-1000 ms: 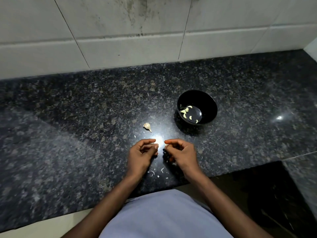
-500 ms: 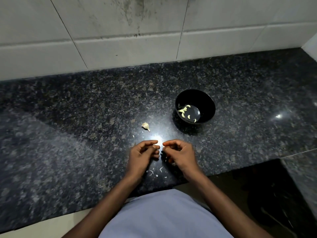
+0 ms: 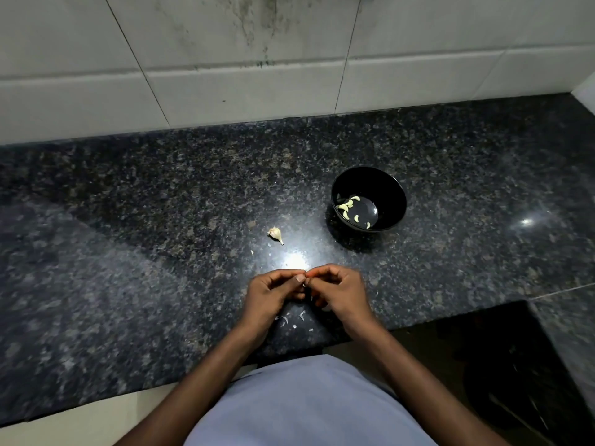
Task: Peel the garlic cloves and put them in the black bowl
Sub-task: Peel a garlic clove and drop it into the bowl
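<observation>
Head view was recorded looking down on a polished, speckled dark granite counter (image 3: 128,252) backed by pale glazed wall tiles (image 3: 225,85) with dark staining near the top edge. A round black bowl (image 3: 391,188) with a glossy interior was seen standing on the counter, and several small, curved, pale yellow peeled cloves (image 3: 346,206) were seen lying in its bottom. One unpeeled clove (image 3: 275,234), teardrop-shaped with a papery off-white skin, was seen lying on the granite to the left of the bowl and apart from it. Left hand (image 3: 270,294) and right hand (image 3: 338,289) were held together above the near counter edge, fingertips meeting and fingers curled; whatever was pinched between them was hidden, so the grasped item could not be identified. Thin white skin flakes (image 3: 291,318) were scattered on the stone beneath the hands.
</observation>
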